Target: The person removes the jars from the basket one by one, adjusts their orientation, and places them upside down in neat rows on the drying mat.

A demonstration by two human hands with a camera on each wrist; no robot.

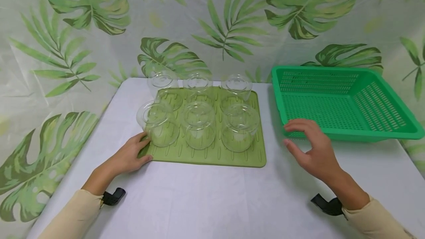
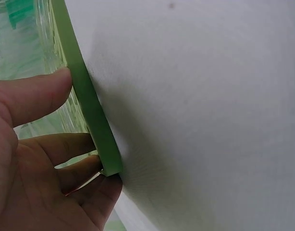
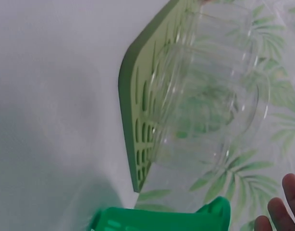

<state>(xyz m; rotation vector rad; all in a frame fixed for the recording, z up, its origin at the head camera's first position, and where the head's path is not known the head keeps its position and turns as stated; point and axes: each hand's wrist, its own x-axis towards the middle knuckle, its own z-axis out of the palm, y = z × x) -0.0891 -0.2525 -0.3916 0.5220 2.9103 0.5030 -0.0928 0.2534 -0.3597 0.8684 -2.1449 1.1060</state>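
A green ribbed drying mat (image 1: 206, 158) lies on the white-covered table, with several clear glass cups (image 1: 198, 135) standing on it in two rows. At the mat's front left corner, my left hand (image 1: 131, 154) holds the edge. The left wrist view shows its thumb (image 2: 46, 91) against the front edge and its fingers (image 2: 85, 175) bent around the corner. My right hand (image 1: 313, 150) hovers in front of the green basket's near left side, thumb and fingers apart, with nothing in it. Only some of its fingertips (image 3: 282, 211) show in the right wrist view.
The green perforated plastic basket (image 1: 335, 135) sits at the right, beside the mat. Behind the table hangs a leaf-print cloth (image 1: 232, 10). Each wrist wears a black camera mount, one by the left sleeve (image 1: 76, 209).
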